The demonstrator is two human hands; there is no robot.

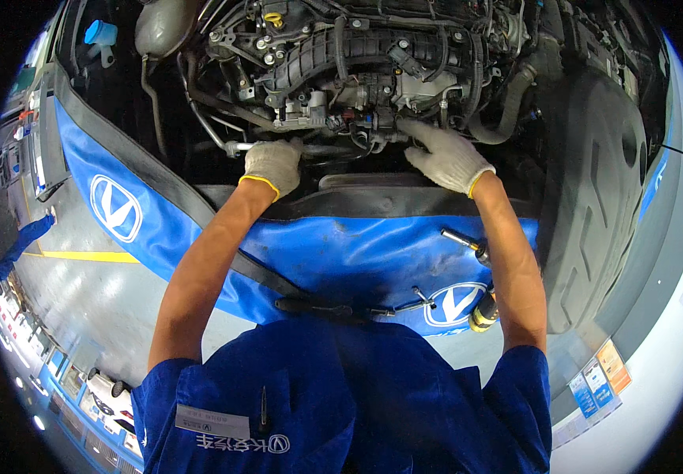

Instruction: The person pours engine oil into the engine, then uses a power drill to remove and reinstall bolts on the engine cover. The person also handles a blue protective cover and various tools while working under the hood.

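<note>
My left hand (pixel 274 167), in a white knit glove with a yellow cuff, is at the front of a car engine, against a silver metal pipe (pixel 245 146); its fingers are hidden, so its grip cannot be told. My right hand (pixel 445 153), gloved alike, has thumb and fingers apart, with the fingertips near a connector and hose fitting (pixel 384 136) below the black intake manifold (pixel 371 50). Whether they touch it is unclear. A black hose (pixel 332 150) runs between the two hands.
A blue fender cover (pixel 347 249) drapes the car's front edge. On it lie a ratchet tool (pixel 375 311), a power driver (pixel 483 314) and its socket extension (pixel 458 238), partly behind my right forearm. A black engine cover (pixel 596 207) stands at the right. A person's leg (pixel 24 243) shows far left.
</note>
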